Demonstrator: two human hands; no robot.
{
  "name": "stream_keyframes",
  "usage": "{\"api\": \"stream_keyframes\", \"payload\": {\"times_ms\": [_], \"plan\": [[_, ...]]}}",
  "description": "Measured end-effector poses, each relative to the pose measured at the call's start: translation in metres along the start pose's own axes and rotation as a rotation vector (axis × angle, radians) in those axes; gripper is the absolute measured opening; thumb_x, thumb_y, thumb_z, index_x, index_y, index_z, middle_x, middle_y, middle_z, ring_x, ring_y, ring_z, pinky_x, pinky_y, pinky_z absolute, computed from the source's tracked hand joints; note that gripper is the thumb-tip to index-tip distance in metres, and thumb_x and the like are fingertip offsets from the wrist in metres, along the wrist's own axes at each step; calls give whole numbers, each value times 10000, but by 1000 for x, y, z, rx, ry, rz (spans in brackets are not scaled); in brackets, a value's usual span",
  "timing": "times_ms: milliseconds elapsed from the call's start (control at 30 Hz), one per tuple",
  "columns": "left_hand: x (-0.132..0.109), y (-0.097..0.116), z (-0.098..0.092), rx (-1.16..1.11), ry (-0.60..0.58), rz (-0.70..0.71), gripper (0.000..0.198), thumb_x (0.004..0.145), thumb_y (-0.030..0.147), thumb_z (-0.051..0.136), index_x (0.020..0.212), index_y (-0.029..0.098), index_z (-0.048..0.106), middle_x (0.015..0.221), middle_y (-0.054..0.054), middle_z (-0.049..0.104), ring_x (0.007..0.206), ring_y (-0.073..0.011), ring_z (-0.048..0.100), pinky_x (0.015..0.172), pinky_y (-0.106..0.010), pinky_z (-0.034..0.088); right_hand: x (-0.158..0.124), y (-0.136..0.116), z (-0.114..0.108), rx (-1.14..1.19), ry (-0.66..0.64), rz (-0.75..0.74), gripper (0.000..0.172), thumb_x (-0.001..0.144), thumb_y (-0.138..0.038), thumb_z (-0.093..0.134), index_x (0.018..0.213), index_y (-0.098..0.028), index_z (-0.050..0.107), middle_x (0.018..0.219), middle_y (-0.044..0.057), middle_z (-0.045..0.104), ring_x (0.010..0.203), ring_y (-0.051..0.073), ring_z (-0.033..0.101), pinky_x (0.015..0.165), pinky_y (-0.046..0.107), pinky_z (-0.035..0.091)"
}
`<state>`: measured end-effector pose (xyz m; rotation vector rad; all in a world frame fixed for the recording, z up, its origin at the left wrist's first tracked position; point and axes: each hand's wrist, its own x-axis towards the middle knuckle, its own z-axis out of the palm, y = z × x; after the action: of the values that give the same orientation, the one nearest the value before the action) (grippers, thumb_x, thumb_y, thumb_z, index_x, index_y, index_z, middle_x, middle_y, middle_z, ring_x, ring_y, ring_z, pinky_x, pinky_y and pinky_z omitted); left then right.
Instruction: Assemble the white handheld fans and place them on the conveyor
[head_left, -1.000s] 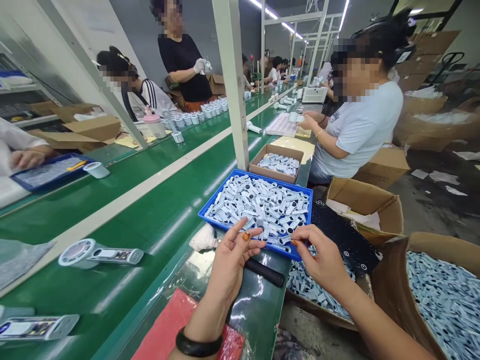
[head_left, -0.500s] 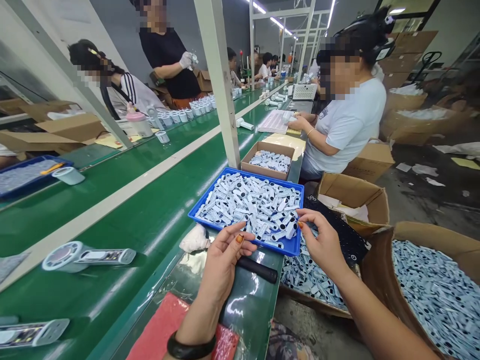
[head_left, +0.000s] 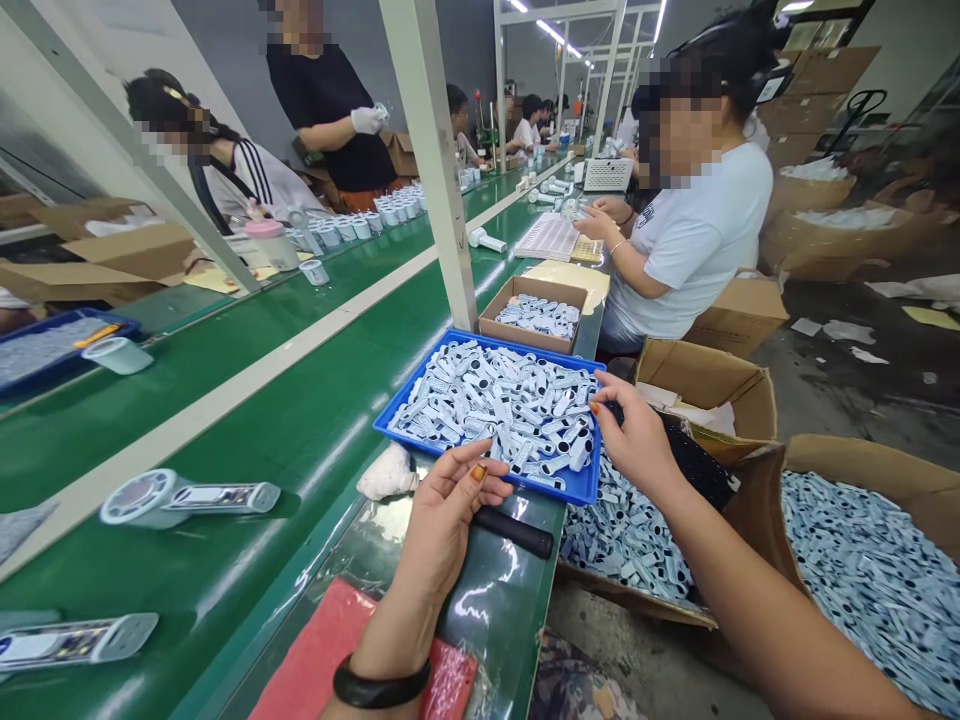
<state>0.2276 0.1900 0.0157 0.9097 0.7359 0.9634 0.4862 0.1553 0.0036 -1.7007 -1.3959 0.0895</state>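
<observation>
1. Glossy green bench (head_left: 300, 425) runs through the head view, ahead and left of both hands; a co-worker in a pale T-shirt (head_left: 701, 230) is at its edge, beyond the right hand (head_left: 639, 440).
2. Just beyond the left hand (head_left: 448, 505), a shallow rectangular blue plastic tray (head_left: 579, 487) bears a heap of small, elongated, pale pieces with dark round spots (head_left: 495, 400).
3. Fingers of the left hand are loosely curled, narrowly parted; whether they hold anything, I cannot tell.
4. Right of the tray, the right hand has thumb and index finger close together at the rim; a grip or contact cannot be made out.
5. Beside the left hand lie a black cylindrical rod (head_left: 521, 533) and a crumpled white lump (head_left: 388, 473).
6. Below the right hand, more pale pieces (head_left: 626, 540) fill a brown cardboard carton (head_left: 622, 598).
</observation>
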Motion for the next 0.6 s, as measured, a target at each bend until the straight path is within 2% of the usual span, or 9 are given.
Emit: {"api": "stream_keyframes", "payload": {"times_ms": [133, 233, 333, 467, 600], "plan": [[-1, -2, 2, 28, -1, 6, 506, 749, 458, 884, 1105, 146, 706, 915, -97, 759, 722, -163, 707, 668, -234, 545, 29, -2, 9, -125, -86, 11, 82, 961, -229, 473, 961, -233, 554, 1515, 176, 490, 1370, 348, 501, 1035, 546, 446], [-2, -2, 3, 51, -18, 6, 493, 764, 478, 871, 1092, 148, 708, 906, -90, 756, 726, -159, 704, 679, -233, 543, 38, -6, 20, -180, -205, 0, 81, 953, -185, 480, 955, -228, 549, 1457, 179, 544, 1356, 343, 519, 1030, 524, 459], [-2, -2, 3, 53, -22, 10, 483, 764, 484, 870, 1073, 149, 710, 896, -83, 755, 724, -157, 704, 679, -230, 537, 34, -10, 27, -162, -294, -48, 90, 947, -172, 498, 948, -238, 560, 1360, 137, 625, 1296, 324, 575, 996, 486, 486], [-2, -3, 1, 74, -30, 11, 467, 787, 473, 852, 1088, 149, 703, 903, -84, 756, 727, -162, 706, 680, -234, 528, 21, -18, 24, -95, -382, -131, 105, 959, -194, 482, 945, -248, 571, 1384, 112, 618, 1295, 309, 576, 969, 482, 504], [-2, -5, 0, 86, -38, 14, 442, 815, 464, 830, 1097, 150, 698, 904, -86, 756, 733, -163, 704, 689, -238, 519, 7, -26, 15, 16, -486, -293, 133, 969, -178, 462, 935, -263, 560, 1287, 74, 677, 1257, 283, 598, 1087, 592, 398]]}}
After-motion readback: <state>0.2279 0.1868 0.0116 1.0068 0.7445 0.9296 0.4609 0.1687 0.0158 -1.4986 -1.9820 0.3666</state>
